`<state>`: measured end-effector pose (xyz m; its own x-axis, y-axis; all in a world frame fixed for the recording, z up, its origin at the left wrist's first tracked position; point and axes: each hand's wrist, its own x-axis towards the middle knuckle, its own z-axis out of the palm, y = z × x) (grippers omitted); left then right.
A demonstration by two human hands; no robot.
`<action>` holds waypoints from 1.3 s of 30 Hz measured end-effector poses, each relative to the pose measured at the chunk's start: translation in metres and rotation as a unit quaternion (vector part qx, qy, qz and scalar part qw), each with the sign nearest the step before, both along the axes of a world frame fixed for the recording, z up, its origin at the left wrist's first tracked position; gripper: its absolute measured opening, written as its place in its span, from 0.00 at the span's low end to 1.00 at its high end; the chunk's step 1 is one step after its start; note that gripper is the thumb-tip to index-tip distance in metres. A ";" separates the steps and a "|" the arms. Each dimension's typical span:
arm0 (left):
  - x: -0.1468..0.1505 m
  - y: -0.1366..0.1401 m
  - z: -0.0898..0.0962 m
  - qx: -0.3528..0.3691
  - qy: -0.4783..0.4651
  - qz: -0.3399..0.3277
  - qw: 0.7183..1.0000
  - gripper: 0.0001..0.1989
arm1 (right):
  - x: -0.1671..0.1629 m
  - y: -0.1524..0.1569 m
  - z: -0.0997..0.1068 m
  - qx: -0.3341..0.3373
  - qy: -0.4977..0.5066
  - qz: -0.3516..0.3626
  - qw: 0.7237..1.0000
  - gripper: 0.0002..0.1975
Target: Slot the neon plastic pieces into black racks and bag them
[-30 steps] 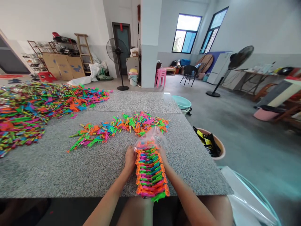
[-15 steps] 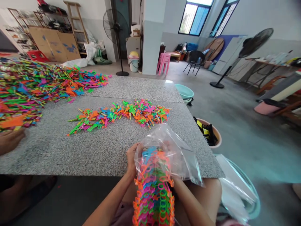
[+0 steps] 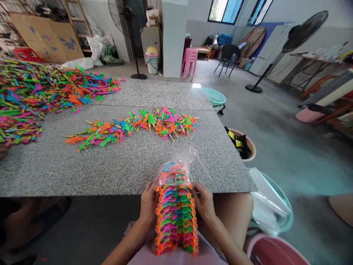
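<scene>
A clear plastic bag (image 3: 190, 156) covers the far end of a neat stack of small plastic toys (image 3: 176, 217) in orange, green, pink and blue. The toys have rings and orange round tips; their exact kind is hard to make out. The stack lies over my lap, its far end at the table edge. My left hand (image 3: 148, 202) is closed at the bag's mouth on the stack's left side. On the right side, my right hand (image 3: 204, 201) pinches the bag's edge, fingers bent. Some fingertips are hidden by the bag and toys.
A loose row of the same toys (image 3: 149, 123) lies across the speckled stone table (image 3: 116, 173). A large heap (image 3: 33, 95) covers its left end. Right of the table stand a basin with black and yellow items (image 3: 242, 145), a pink tub (image 3: 275, 250) and plastic sheets (image 3: 268, 198).
The bag has come down nearer to me over the stack's end, and its loose part is gathered smaller. Both hands have drawn back to the table edge. Another person's hand at left has mostly left view.
</scene>
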<state>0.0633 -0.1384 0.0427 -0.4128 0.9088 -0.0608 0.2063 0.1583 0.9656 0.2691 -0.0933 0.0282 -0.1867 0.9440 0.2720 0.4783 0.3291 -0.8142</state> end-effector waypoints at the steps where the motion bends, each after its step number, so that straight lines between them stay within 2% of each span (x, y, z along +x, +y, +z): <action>1: -0.001 0.002 -0.002 0.031 0.042 0.003 0.999 0.16 | -0.002 0.004 0.001 0.010 0.009 -0.010 1.000 0.10; 5: -0.009 0.008 0.001 0.103 0.146 0.012 0.984 0.14 | -0.006 0.018 0.009 0.100 0.005 0.004 0.995 0.08; 9: -0.016 0.003 0.023 0.155 0.216 -0.079 0.961 0.12 | -0.001 0.021 0.016 0.222 -0.041 -0.011 0.974 0.16; 13: -0.016 0.000 0.047 0.152 0.228 -0.088 0.958 0.14 | 0.006 0.019 0.022 0.287 -0.053 0.010 0.956 0.09; 16: -0.012 -0.002 0.049 0.149 0.233 -0.100 0.956 0.11 | 0.010 0.016 0.027 0.330 -0.052 0.010 0.942 0.09; 19: -0.010 -0.005 0.037 0.183 0.272 -0.098 0.939 0.08 | 0.015 0.011 0.028 0.334 -0.057 0.027 0.940 0.07; 22: -0.014 -0.001 0.031 0.204 0.287 -0.125 0.928 0.09 | 0.019 0.006 0.025 0.311 -0.061 0.055 0.947 0.08; 25: -0.019 0.010 0.042 0.143 0.230 -0.171 0.947 0.12 | 0.021 0.006 0.023 0.287 -0.062 0.071 0.953 0.09; 28: -0.022 0.015 0.055 0.126 0.236 -0.187 0.945 0.16 | 0.024 0.008 0.028 0.272 -0.069 0.092 0.955 0.10; 30: -0.021 0.010 0.054 0.183 0.297 -0.155 0.924 0.13 | 0.027 0.007 0.033 0.296 -0.089 0.107 0.945 0.10; 32: -0.020 0.000 0.046 0.273 0.362 -0.133 0.881 0.09 | 0.032 0.004 0.037 0.346 -0.117 0.122 0.923 0.10; 34: -0.019 -0.012 0.035 0.344 0.400 -0.130 0.840 0.16 | 0.037 -0.002 0.039 0.393 -0.143 0.133 0.899 0.09; 35: -0.019 -0.016 0.031 0.362 0.407 -0.127 0.829 0.17 | 0.040 -0.005 0.039 0.406 -0.155 0.139 0.890 0.09; 39: -0.017 -0.022 0.029 0.373 0.391 -0.110 0.834 0.11 | 0.046 -0.016 0.040 0.411 -0.180 0.166 0.878 0.09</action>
<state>0.0458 -0.1602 0.0713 0.1200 0.6325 0.7652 0.7646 -0.5505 0.3351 0.3155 -0.1094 0.0678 -0.6282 0.3334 0.7030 0.4231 0.9047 -0.0510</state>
